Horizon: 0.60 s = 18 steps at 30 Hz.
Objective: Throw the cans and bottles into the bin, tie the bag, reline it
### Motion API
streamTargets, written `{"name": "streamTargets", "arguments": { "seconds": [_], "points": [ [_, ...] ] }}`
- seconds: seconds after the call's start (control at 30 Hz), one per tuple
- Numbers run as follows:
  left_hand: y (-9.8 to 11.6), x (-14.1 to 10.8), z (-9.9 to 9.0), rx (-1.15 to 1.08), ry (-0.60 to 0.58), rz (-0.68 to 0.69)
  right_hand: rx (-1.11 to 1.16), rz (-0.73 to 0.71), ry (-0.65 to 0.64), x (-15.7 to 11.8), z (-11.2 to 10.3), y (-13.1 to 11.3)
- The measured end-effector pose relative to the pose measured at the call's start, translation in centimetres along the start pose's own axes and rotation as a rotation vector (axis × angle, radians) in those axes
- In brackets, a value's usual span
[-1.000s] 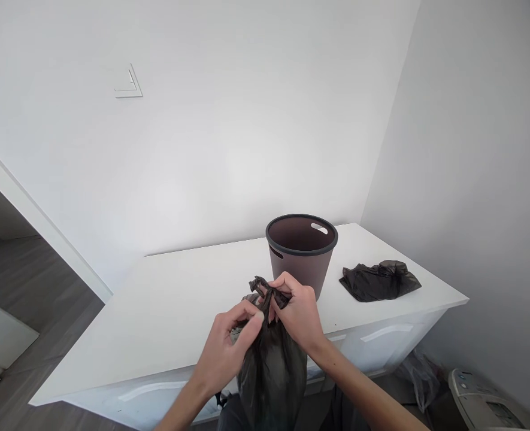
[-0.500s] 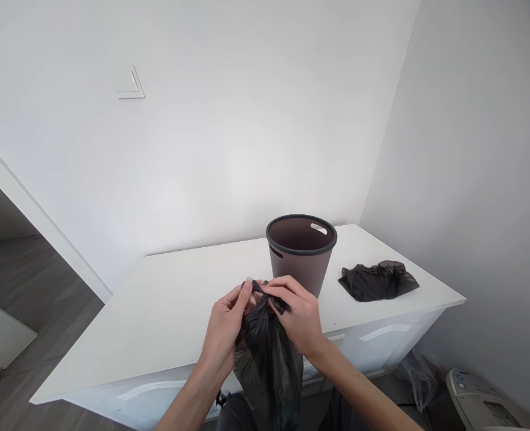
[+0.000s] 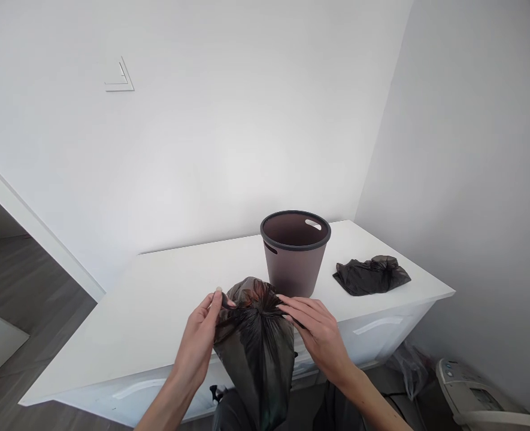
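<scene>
So the hands have moved apart since half a second ago; they were bunched together over the neck of the black bag (image 3: 260, 359), and now there's one on each side of it, with the gathered knot of plastic showing between them. The left hand (image 3: 196, 335) pinches a twist of plastic between thumb and fingers; the right hand (image 3: 317, 332) has its fingers closed on a dark tail opposite, though the thumb is mostly hidden; my guess is the sideways hold is there to pull the gather tight. The bag hangs at the front edge of the white tabletop (image 3: 193, 287), over the person's legs, probably so its weight keeps the neck stretched; something reddish shows through near the top. The brown bin (image 3: 295, 266) stands upright just behind, likely parked out of the way; the crumpled bag (image 3: 372, 276) lies flat to its right, apart from everything, maybe for the same reason.
</scene>
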<state>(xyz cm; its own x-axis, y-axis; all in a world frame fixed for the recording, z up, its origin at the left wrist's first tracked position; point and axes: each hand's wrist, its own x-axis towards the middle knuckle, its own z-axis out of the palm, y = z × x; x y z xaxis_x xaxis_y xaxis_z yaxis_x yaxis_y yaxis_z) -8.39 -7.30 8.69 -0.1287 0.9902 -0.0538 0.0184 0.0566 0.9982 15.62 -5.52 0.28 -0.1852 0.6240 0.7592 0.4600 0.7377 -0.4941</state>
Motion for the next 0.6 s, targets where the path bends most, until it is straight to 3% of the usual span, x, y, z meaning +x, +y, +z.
{"name": "streamTargets", "arguments": {
  "seconds": [0.1, 0.2, 0.43, 0.5, 0.6],
  "points": [
    [-1.1, 0.5, -2.1, 0.128, 0.111, 0.063, 0.015, 0.122, -0.019, -2.4, -1.0, 0.8],
    [-1.8, 0.9, -3.0, 0.061, 0.134, 0.055, 0.058, 0.248, -0.026, -3.8, -1.6, 1.1],
    [-1.7, 0.5, -1.1, -0.296, 0.091, 0.026, 0.113, 0.532, -0.06, -3.6, -1.3, 0.9],
    [-1.5, 0.2, -0.7, -0.296, 0.08, 0.029, 0.095, 0.535, -0.067, -3.3, -1.1, 0.3],
    [-1.3, -0.2, -0.5, -0.218, 0.033, 0.058, -0.008, 0.44, 0.019, -2.9, -0.3, -1.5]
  ]
}}
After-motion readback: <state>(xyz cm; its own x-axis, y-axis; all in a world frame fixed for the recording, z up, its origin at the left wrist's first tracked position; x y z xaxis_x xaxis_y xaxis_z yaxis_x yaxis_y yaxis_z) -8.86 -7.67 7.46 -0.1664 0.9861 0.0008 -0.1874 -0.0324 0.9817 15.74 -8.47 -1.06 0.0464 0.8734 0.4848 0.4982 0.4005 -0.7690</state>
